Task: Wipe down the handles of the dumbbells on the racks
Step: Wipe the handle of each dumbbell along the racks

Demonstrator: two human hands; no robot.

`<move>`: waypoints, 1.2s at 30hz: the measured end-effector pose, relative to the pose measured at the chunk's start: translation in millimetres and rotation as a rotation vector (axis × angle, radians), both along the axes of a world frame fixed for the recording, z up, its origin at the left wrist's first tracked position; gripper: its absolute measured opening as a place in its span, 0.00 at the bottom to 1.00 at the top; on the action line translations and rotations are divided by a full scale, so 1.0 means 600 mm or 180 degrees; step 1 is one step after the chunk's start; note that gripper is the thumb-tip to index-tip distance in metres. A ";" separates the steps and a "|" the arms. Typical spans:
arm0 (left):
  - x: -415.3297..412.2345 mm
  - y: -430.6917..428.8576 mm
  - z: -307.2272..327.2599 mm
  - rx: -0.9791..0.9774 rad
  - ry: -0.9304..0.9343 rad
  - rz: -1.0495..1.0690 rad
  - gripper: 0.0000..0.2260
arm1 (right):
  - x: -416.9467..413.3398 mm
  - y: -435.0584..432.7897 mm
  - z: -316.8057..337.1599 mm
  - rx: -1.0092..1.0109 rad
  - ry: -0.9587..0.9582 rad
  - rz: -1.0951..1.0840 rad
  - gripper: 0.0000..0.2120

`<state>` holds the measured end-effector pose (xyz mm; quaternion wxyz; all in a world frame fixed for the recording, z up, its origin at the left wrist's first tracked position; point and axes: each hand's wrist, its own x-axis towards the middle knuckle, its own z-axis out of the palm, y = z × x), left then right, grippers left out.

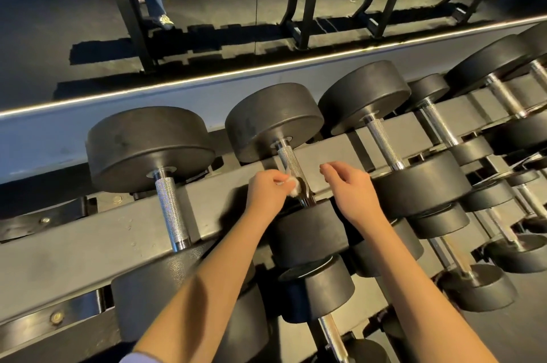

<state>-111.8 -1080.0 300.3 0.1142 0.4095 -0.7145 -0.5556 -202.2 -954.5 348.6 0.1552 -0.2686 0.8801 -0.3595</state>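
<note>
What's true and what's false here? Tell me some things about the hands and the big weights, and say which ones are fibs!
1. The left hand pinches a small white crumpled wipe. True.
2. The wipe sits against the shiny knurled metal handle of the middle black round-ended dumbbell. True.
3. The right hand grips a spray bottle. False: it holds nothing, and its fingers are loosely curled.
4. The middle dumbbell lies on the floor. False: it rests on a dark grey metal rack.
</note>
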 end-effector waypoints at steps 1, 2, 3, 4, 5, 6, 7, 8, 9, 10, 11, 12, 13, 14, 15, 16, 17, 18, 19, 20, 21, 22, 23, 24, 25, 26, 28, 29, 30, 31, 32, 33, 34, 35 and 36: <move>0.001 0.006 -0.003 -0.0087 -0.0062 -0.0029 0.10 | 0.000 0.000 0.000 0.0030 0.0015 -0.0013 0.16; 0.001 0.010 -0.004 -0.0214 -0.0085 -0.0005 0.10 | 0.001 -0.001 -0.001 0.0062 0.0033 -0.0037 0.16; 0.000 0.012 -0.002 -0.0317 -0.0067 0.0063 0.10 | 0.002 -0.001 0.000 0.0092 0.0050 -0.0057 0.17; -0.003 0.012 0.001 -0.0386 -0.0020 0.0163 0.10 | 0.002 -0.001 0.001 0.0117 0.0056 -0.0078 0.17; -0.007 0.009 0.006 -0.0412 0.0040 0.0279 0.09 | 0.003 -0.002 0.002 0.0134 0.0054 -0.0094 0.17; -0.013 0.005 0.011 -0.0425 0.0092 0.0400 0.09 | 0.003 -0.002 0.003 0.0141 0.0039 -0.0110 0.17; -0.019 -0.001 0.017 -0.0462 0.0127 0.0508 0.08 | 0.004 -0.002 0.005 0.0138 0.0038 -0.0106 0.16; -0.025 -0.009 0.024 -0.0535 0.0130 0.0586 0.09 | 0.004 -0.002 0.005 0.0129 0.0038 -0.0098 0.16; -0.031 -0.016 0.031 -0.0621 0.0104 0.0639 0.09 | 0.004 -0.001 0.006 0.0122 0.0034 -0.0087 0.16; -0.037 -0.022 0.038 -0.0709 0.0059 0.0685 0.09 | 0.004 -0.001 0.006 0.0114 0.0016 -0.0086 0.16; -0.040 -0.026 0.042 -0.0771 0.0010 0.0726 0.09 | 0.004 0.000 0.005 0.0109 -0.0003 -0.0091 0.16; -0.043 -0.028 0.044 -0.0801 -0.0025 0.0750 0.09 | 0.003 0.000 0.003 0.0103 -0.0010 -0.0102 0.16; -0.043 -0.027 0.043 -0.0784 -0.0058 0.0745 0.10 | 0.002 0.000 0.002 0.0104 -0.0002 -0.0110 0.16; -0.041 -0.024 0.042 -0.0738 -0.0089 0.0708 0.10 | 0.002 0.000 0.001 0.0108 0.0003 -0.0121 0.16; -0.038 -0.019 0.039 -0.0696 -0.0124 0.0642 0.09 | 0.002 0.000 0.000 0.0117 0.0011 -0.0126 0.16; -0.033 -0.014 0.036 -0.0681 -0.0162 0.0543 0.09 | 0.002 0.000 0.000 0.0134 0.0014 -0.0129 0.16; -0.028 -0.007 0.033 -0.0670 -0.0212 0.0413 0.08 | 0.002 -0.001 0.002 0.0158 0.0017 -0.0121 0.16; -0.022 0.001 0.031 -0.0649 -0.0255 0.0277 0.08 | 0.002 -0.002 0.002 0.0178 0.0016 -0.0106 0.16; -0.015 0.009 0.029 -0.0617 -0.0308 0.0143 0.07 | 0.003 -0.003 0.004 0.0200 0.0029 -0.0081 0.16; -0.010 0.014 0.027 -0.0586 -0.0378 0.0012 0.07 | 0.003 -0.003 0.004 0.0221 0.0049 -0.0048 0.16; -0.005 0.018 0.026 -0.0568 -0.0470 -0.0137 0.06 | 0.004 -0.004 0.005 0.0252 0.0079 -0.0008 0.16; 0.000 0.020 0.025 -0.0562 -0.0549 -0.0285 0.06 | 0.005 -0.004 0.006 0.0298 0.0101 0.0030 0.16; 0.005 0.021 0.026 -0.0560 -0.0578 -0.0388 0.06 | 0.006 -0.003 0.007 0.0341 0.0122 0.0074 0.16; 0.009 0.022 0.030 -0.0543 -0.0516 -0.0387 0.07 | 0.005 -0.003 0.009 0.0380 0.0134 0.0131 0.15; 0.012 0.022 0.035 -0.0503 -0.0361 -0.0291 0.07 | 0.006 -0.003 0.013 0.0413 0.0165 0.0226 0.15; 0.015 0.024 0.043 -0.0474 -0.0143 -0.0154 0.07 | 0.006 -0.003 0.015 0.0463 0.0186 0.0361 0.14; 0.016 0.027 0.062 -0.0510 0.0279 0.0007 0.07 | 0.003 -0.008 0.023 0.0495 0.0180 0.0703 0.14; 0.014 0.028 0.073 -0.0512 0.0444 0.0024 0.06 | 0.001 -0.012 0.028 0.0393 0.0100 0.0856 0.14; 0.011 0.027 0.082 -0.0476 0.0585 0.0033 0.06 | 0.000 -0.017 0.034 0.0222 -0.0038 0.0966 0.13; 0.009 0.025 0.090 -0.0416 0.0694 0.0032 0.06 | -0.002 -0.022 0.042 0.0019 -0.0199 0.1025 0.11; 0.007 0.022 0.096 -0.0392 0.0753 0.0015 0.06 | -0.004 -0.027 0.049 -0.0159 -0.0359 0.1021 0.10; 0.007 0.019 0.101 -0.0441 0.0750 -0.0020 0.07 | -0.007 -0.031 0.054 -0.0320 -0.0527 0.0968 0.09; 0.009 0.017 0.104 -0.0649 0.0689 -0.0055 0.09 | -0.010 -0.033 0.056 -0.0400 -0.0654 0.0874 0.08; 0.014 0.016 0.108 -0.1016 0.0649 -0.0051 0.10 | -0.012 -0.035 0.056 -0.0425 -0.0717 0.0767 0.07; 0.019 0.015 0.112 -0.1460 0.0712 0.0006 0.11 | -0.014 -0.036 0.052 -0.0326 -0.0617 0.0650 0.06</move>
